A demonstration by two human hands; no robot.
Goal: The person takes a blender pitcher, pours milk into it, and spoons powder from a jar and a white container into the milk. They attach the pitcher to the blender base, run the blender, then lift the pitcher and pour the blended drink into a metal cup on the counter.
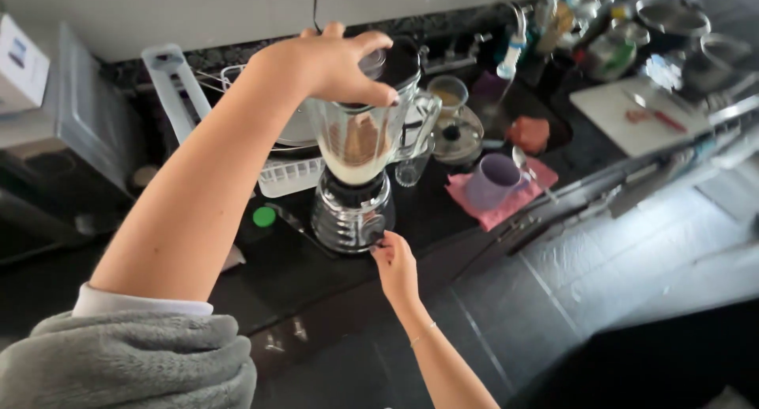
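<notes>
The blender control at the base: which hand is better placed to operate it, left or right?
The right hand, probably. Its fingertips already touch the control on the blender base, while the left hand presses down on the lid, so it appears occupied.

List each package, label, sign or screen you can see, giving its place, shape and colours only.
White box: far left edge, on top of a grey appliance; boxy, with a small blue mark.
Bottle: behind the sink by the tap; white with a blue label.
No signs or screens show.
</notes>
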